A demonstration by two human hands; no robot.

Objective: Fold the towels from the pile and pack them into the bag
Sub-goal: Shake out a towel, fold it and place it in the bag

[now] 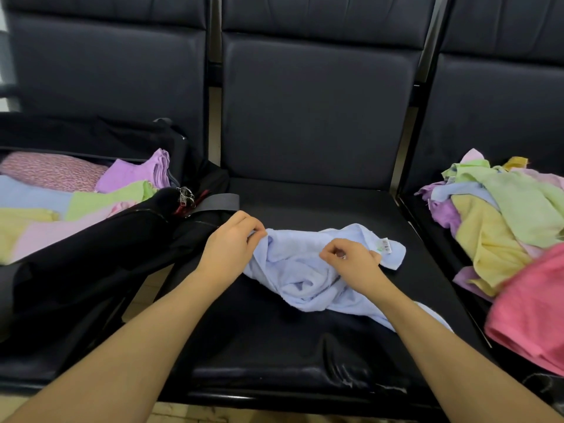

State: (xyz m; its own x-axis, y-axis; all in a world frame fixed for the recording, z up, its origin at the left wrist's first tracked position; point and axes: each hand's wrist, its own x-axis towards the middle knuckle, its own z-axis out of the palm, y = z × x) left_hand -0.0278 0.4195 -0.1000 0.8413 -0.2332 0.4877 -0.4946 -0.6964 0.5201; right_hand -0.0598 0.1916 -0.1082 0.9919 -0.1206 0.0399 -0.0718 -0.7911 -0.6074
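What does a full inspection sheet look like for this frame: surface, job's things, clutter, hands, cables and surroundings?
Surface: dark padded middle seat in a row of seats; its front edge looks worn.
Job's things: crumpled light blue towel on the middle seat, white tag showing; open black bag on the left seat with folded towels inside; unfolded towel pile on the right seat.
Clutter: metal clip and grey strap on the bag.
Hands: left hand pinches the towel's left edge; right hand pinches it near the tag.
Cables: nothing seen.
Surroundings: dark seat backs behind; pale floor below.
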